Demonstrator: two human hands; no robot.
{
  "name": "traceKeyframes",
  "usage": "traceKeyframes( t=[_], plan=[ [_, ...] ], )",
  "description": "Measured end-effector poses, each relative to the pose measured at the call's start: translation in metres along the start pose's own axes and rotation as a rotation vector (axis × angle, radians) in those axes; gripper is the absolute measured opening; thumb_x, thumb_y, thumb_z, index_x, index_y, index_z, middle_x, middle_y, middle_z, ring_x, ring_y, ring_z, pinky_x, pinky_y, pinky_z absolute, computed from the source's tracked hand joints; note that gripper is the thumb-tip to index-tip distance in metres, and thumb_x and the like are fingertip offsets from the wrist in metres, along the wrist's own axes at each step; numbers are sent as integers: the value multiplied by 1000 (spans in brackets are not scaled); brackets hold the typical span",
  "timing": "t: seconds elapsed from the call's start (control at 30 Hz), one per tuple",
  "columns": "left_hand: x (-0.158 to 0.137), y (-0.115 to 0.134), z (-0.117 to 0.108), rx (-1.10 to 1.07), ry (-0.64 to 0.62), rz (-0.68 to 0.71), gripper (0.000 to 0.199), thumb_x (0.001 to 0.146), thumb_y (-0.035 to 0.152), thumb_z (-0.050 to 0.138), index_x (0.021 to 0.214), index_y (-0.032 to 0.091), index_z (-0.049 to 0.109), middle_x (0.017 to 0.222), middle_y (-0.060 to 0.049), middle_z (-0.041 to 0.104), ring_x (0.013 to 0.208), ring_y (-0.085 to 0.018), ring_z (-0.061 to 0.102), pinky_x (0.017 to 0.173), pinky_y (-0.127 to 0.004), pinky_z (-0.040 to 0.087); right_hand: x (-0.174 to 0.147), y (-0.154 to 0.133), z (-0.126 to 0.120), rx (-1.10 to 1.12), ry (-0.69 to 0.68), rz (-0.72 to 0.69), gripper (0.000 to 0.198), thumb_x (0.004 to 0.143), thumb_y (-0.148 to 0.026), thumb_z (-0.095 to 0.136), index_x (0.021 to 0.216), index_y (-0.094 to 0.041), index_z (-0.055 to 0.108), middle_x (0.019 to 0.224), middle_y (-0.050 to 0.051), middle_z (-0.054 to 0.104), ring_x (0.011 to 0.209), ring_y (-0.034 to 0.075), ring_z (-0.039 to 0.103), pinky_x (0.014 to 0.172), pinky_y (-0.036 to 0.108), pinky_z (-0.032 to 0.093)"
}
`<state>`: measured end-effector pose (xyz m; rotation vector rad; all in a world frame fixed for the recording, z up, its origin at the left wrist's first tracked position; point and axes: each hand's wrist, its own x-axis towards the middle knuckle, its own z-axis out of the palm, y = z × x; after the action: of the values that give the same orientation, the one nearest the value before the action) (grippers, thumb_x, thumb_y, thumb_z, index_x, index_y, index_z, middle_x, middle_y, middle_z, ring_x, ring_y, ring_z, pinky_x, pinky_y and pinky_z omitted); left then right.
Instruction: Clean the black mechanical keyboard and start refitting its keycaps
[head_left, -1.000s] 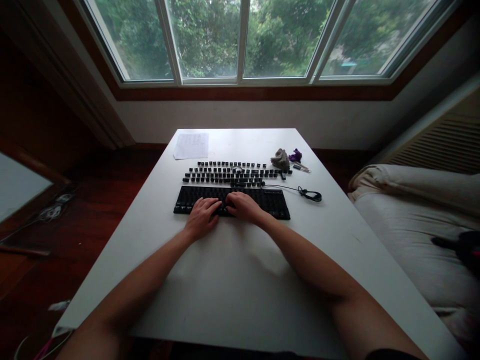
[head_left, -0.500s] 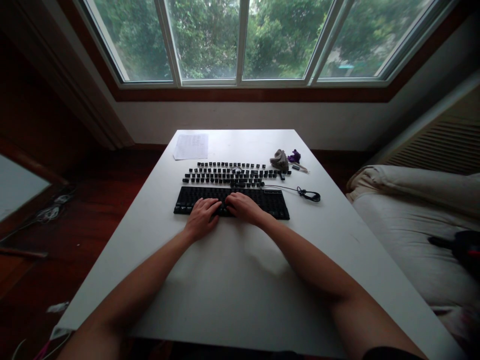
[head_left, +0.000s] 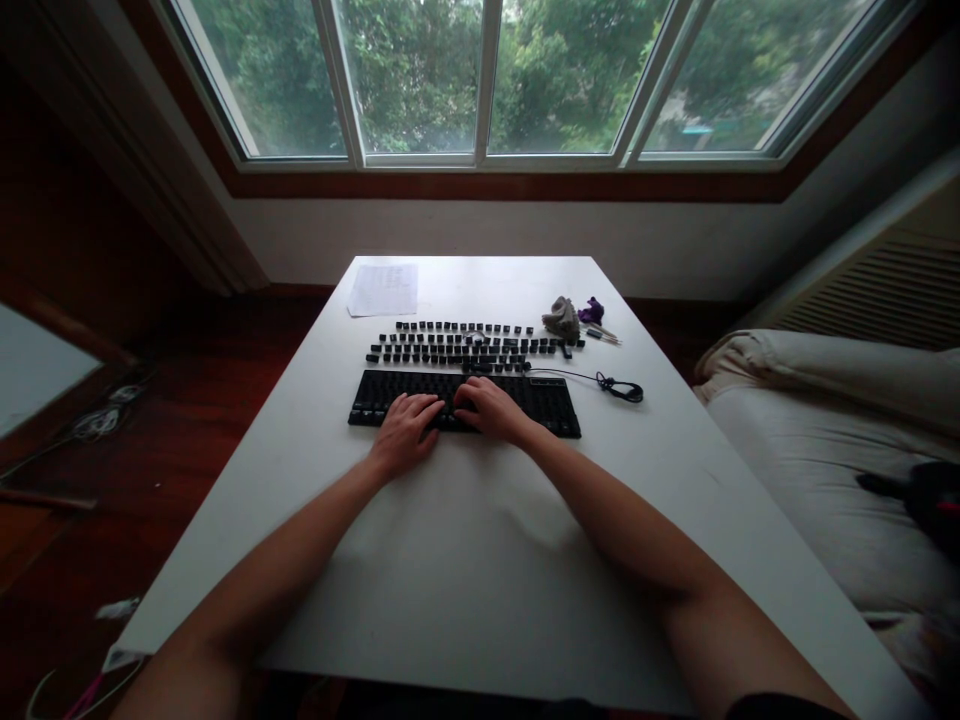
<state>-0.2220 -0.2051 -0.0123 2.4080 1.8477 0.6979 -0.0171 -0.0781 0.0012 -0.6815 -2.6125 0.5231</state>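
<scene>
A black keyboard (head_left: 553,402) lies across the white table in front of me. My left hand (head_left: 403,432) rests on its left-centre part, fingers stretched out and palm down. Just right of it, my right hand (head_left: 491,408) bends over the middle of the keyboard. Its thumb and fingers are drawn together at the keys; whatever is between them is too small to make out. Behind the keyboard, several loose black keycaps (head_left: 406,354) lie in rows. The keyboard's cable (head_left: 621,390) runs out to the right and ends in a tied bundle.
At the table's back right are a crumpled grey cloth (head_left: 562,318), a purple cloth (head_left: 591,311) and some thin sticks (head_left: 606,334). A sheet of paper (head_left: 384,290) lies at the back left. To the right stands a pale padded seat (head_left: 780,440); a window is ahead.
The fingers of my right hand have shifted slightly over the middle keys, and the thumb shows more apart from the left hand. My left hand stays in place.
</scene>
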Motion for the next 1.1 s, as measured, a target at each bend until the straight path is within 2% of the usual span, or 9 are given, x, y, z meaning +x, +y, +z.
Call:
traceKeyframes(
  t=[0.2, 0.37, 0.57, 0.7, 0.9, 1.1],
  plan=[
    [0, 1, 0, 13, 2, 3, 55, 89, 25, 57, 144, 26, 52, 147, -7, 53, 138, -27, 45, 123, -53, 24, 2, 4, -2, 42, -18, 3, 13, 85, -24, 74, 96, -19, 69, 100, 6, 62, 97, 20, 56, 87, 31, 44],
    [-1, 5, -1, 52, 2, 33, 55, 91, 25, 55, 146, 24, 49, 149, -9, 51, 140, -28, 43, 124, -54, 23, 6, 10, -4, 114, -14, 2, 12, 86, -14, 66, 95, -19, 73, 97, 5, 68, 94, 18, 61, 86, 30, 45],
    [1, 19, 0, 74, -70, 160, 61, 95, 30, 52, 154, 19, 38, 158, -10, 41, 148, -27, 33, 125, -51, 20, 10, 24, -10, 192, 222, 207, 17, 89, -15, 58, 94, -20, 73, 95, 3, 73, 88, 17, 65, 84, 29, 48],
    [2, 23, 4, 92, -132, 202, 65, 97, 36, 52, 157, 21, 31, 163, -10, 33, 152, -27, 26, 125, -51, 18, 10, 37, -12, 191, 280, 325, 20, 88, -18, 56, 95, -21, 74, 94, 2, 75, 86, 18, 66, 80, 29, 48],
    [2, 22, 8, 108, -135, 185, 66, 98, 40, 50, 158, 20, 29, 164, -10, 30, 153, -27, 25, 125, -51, 16, 13, 48, -16, 166, 331, 330, 21, 88, -20, 54, 93, -20, 74, 87, 2, 74, 76, 17, 64, 73, 27, 45],
    [3, 25, 7, 104, -134, 168, 66, 98, 39, 50, 158, 20, 30, 162, -9, 35, 152, -27, 27, 126, -51, 14, 22, 53, -15, 39, 283, 320, 15, 89, -21, 59, 94, -20, 74, 92, 4, 72, 85, 19, 63, 80, 29, 46]
  ],
)
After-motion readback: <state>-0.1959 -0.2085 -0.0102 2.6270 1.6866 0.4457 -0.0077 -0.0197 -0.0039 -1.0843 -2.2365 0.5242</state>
